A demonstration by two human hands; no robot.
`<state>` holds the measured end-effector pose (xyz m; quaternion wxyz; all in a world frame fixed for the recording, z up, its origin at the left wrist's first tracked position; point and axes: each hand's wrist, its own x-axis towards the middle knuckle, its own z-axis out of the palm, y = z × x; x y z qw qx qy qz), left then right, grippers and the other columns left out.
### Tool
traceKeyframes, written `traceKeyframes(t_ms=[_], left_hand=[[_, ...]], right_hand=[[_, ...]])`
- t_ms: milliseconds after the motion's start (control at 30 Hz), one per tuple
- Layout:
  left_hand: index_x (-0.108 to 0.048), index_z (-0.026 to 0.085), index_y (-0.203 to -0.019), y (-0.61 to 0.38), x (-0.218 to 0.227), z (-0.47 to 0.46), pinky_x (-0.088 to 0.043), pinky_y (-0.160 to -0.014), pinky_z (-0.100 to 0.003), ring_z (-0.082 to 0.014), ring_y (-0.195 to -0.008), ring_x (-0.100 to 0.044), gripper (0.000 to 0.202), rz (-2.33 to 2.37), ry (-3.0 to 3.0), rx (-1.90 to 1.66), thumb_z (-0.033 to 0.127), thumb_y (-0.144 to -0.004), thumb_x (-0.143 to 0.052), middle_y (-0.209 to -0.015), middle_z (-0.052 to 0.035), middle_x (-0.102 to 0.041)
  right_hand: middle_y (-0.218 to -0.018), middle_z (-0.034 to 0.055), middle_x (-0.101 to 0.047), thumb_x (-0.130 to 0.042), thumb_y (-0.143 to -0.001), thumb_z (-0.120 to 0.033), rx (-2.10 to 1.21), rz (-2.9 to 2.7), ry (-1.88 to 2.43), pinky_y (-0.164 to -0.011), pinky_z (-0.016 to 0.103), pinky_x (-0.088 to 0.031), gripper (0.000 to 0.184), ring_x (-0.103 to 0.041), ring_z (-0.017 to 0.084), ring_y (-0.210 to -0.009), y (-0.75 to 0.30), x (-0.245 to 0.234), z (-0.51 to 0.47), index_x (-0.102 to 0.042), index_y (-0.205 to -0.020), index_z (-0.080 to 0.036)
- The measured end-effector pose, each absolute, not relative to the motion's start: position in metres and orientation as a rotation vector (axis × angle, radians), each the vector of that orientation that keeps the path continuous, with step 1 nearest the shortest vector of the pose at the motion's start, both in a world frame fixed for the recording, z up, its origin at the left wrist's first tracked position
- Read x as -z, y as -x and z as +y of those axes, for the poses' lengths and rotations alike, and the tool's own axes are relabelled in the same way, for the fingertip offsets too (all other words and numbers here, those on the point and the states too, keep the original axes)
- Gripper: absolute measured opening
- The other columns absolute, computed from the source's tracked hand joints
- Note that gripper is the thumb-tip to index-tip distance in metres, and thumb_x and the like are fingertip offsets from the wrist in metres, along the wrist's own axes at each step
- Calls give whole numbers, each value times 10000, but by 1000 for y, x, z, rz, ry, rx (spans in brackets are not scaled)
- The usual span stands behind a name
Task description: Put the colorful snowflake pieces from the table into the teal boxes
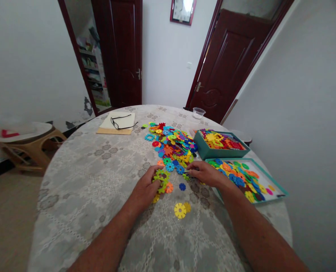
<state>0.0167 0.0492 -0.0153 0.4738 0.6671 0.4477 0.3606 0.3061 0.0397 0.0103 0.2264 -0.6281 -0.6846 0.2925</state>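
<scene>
My left hand (149, 186) is closed around a lime-green gear-shaped plastic piece (163, 181) low over the table. At the right edge of a heap of colourful notched plastic discs (175, 145), my right hand (201, 172) has its fingers pinched together; what lies between them is too small to make out. Between the hands lie an orange disc (169, 187) and a dark blue disc (182, 186). Closer to me rest two yellow discs, the nearer one (180, 210) partly over the other. Another yellow disc (155, 198) shows beside my left hand.
A teal box (223, 154) full of plastic pieces stands at the right. Its shallow lid (270, 173) holds more discs in front of it. Black glasses (119, 124) lie on a paper pad (105, 128) at the far left. A clear plastic bowl (198, 112) stands near the back edge.
</scene>
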Motion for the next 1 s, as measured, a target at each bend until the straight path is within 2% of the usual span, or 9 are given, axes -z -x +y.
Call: traceKeyframes(t_ms=[100,233,433,533,667,833,1000], left_hand=[[-651,226,-1238,-16,15,50,-524,-908,-379,-257,-1008,-665,463,1112,-1567,-891,238,-790,-534,-1139,-62,-732],[-654,227,-1180,-15,14,50,-529,-910,-377,-262,-1029,-679,387,1086,-1512,-922,269,-810,-549,-1109,-62,-745],[-703,246,-1082,-15,11,51,-513,-912,-383,-271,-991,-677,334,1146,-1602,-922,268,-786,-550,-1044,-45,-746],[-707,241,-1052,-16,8,51,-525,-875,-370,-259,-923,-681,330,1163,-1585,-892,267,-770,-539,-966,-33,-751],[-710,233,-1030,-17,5,50,-530,-873,-362,-250,-891,-680,330,1171,-1565,-893,263,-755,-531,-933,-32,-752],[-714,238,-1048,-17,6,50,-522,-821,-343,-237,-863,-674,351,1162,-1589,-892,251,-764,-508,-957,-27,-750],[-699,234,-1051,-17,9,50,-516,-865,-340,-232,-875,-677,347,1165,-1591,-886,233,-771,-494,-951,-21,-750]], right_hand=[[-891,30,-745,-686,-856,-327,-844,-1852,1733,-640,251,-487,216,-652,170,-733,-308,-19,38,-788,-1008,-212],[-673,-19,-654,-676,-877,-369,-938,-1764,1804,-495,229,-413,331,-571,136,-533,-320,-29,49,-745,-1143,-185],[-611,-38,-652,-727,-862,-312,-884,-1752,1830,-554,241,-455,463,-598,143,-537,-325,-23,90,-696,-1292,-142],[-595,-49,-643,-754,-828,-271,-851,-1772,1955,-530,234,-425,434,-599,143,-533,-320,-14,108,-718,-1246,-160],[-654,-34,-653,-782,-799,-284,-781,-1815,2010,-531,235,-386,310,-590,142,-572,-320,-7,117,-752,-1086,-172],[-857,11,-701,-803,-781,-332,-551,-1927,2033,-629,246,-397,264,-618,181,-782,-325,-2,111,-734,-986,-181],[-954,39,-710,-813,-781,-369,-428,-1926,2056,-692,256,-418,282,-626,200,-856,-326,4,102,-701,-954,-176]])
